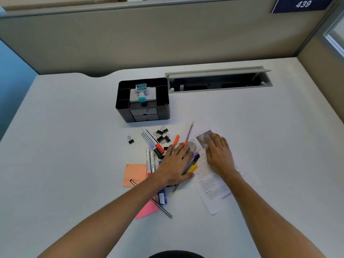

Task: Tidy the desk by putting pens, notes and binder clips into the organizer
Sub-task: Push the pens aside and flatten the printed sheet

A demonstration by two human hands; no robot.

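White desk (74,146) inside a beige-walled cubicle; black organizer (143,100) stands toward the back of it, with a teal-and-grey item sitting in its top compartment and two small drawers shut at its front. Loose stationery lies on the desk in front of the organizer: a cluster of binder clips (162,135) nearest it, one single clip (130,140) off to the left of that cluster; a heap of pens and markers (153,146) just beyond the clips; an orange sticky note (135,175) and a pink note (147,209) farther forward from the organizer. Left hand (175,164) lies flat, fingers spread, pressing on the pen heap, gripping nothing. Right hand (219,155) lies flat and open on a printed sheet (212,190) to the right of the heap, holding nothing.
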